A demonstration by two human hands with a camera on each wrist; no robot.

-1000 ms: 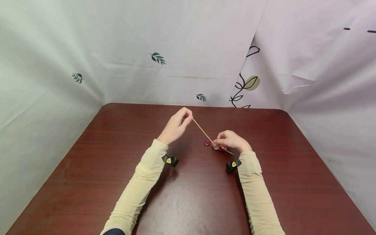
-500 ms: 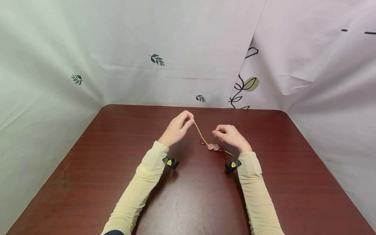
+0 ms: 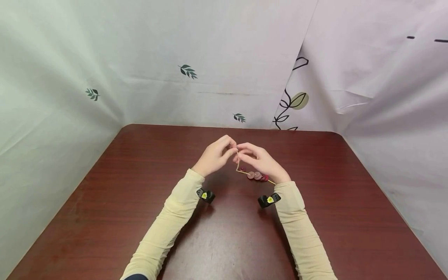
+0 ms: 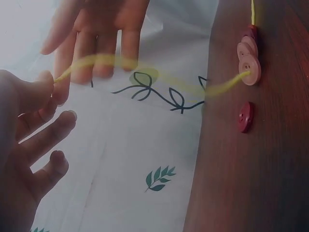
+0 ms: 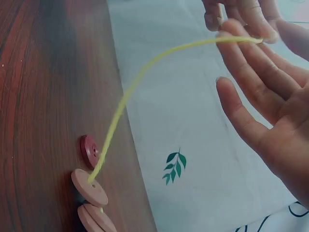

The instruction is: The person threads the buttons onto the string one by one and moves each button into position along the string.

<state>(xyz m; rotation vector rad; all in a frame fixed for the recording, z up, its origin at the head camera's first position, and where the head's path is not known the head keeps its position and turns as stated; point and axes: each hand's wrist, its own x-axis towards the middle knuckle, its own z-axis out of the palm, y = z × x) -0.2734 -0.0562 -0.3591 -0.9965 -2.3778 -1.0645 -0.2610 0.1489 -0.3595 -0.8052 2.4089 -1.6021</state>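
Observation:
In the head view my left hand [image 3: 217, 155] pinches one end of a yellow string [image 3: 238, 161] between thumb and fingertips. Right beside it is my right hand [image 3: 260, 161], its fingers fairly straight and reaching to the left fingertips. Whether the right fingers touch the string I cannot tell. From the left hand the string [image 5: 145, 70] droops to the table and passes through a pink button [image 5: 90, 187]. More pink buttons [image 4: 247, 46] and a dark red piece [image 4: 251, 32] follow along it. A separate dark red button [image 4: 245, 117] lies on the table close to the strung ones.
The brown wooden table [image 3: 220, 241] spreads around both arms. Behind it hangs a pale cloth [image 3: 150, 93] printed with leaves. Each wrist wears a black camera, one on the left [image 3: 206, 195] and one on the right [image 3: 268, 200].
My right hand has let go of the strung buttons, risen, and moved left to my left hand. The once taut string now hangs slack, still pinched by the left hand.

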